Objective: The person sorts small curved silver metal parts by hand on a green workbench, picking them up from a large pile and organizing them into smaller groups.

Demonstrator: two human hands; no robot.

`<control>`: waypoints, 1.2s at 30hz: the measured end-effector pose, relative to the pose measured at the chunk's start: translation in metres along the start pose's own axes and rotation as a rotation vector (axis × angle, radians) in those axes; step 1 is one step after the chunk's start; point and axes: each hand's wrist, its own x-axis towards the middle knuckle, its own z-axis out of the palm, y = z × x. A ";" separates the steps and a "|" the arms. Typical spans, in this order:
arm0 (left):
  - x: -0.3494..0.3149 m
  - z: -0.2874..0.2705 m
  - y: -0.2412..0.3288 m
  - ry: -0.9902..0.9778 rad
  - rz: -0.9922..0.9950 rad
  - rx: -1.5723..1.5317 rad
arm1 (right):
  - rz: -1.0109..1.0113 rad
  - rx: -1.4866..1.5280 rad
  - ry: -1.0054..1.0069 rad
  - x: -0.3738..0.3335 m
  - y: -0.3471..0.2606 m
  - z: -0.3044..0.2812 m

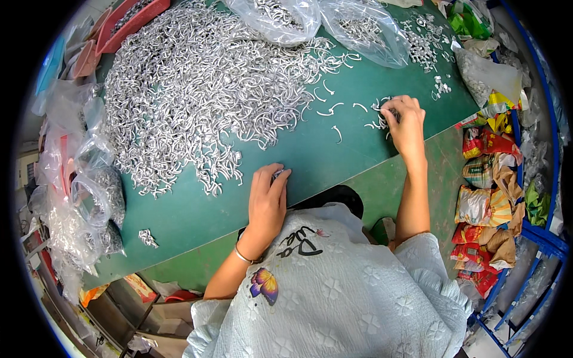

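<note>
A wide heap of small curved silvery metal pieces covers much of the green table. My left hand rests near the front edge with its fingers curled; a bit of silvery metal shows between thumb and fingers. Farther right, my right hand is closed over a small cluster of curved metal pieces, its fingertips pressed together and partly hiding what they grip. Several loose curved pieces lie between the heap and my right hand.
Clear plastic bags of metal parts stand at the back. Small ring-like pieces lie at the far right. A red tray sits back left, filled bags below it. A tiny pile lies front left. Packages fill the right-hand blue rack.
</note>
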 end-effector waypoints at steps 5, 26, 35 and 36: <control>0.000 0.000 0.001 -0.001 0.003 -0.002 | 0.017 0.186 0.027 -0.001 0.011 -0.006; -0.001 0.008 0.005 0.059 -0.080 -0.104 | -0.113 0.639 -0.195 -0.033 -0.095 0.024; 0.004 0.013 0.004 0.013 0.010 0.014 | -0.236 0.222 -0.017 -0.027 -0.065 0.033; 0.001 0.011 0.000 0.025 0.013 -0.003 | -0.243 0.188 0.070 -0.020 -0.062 0.033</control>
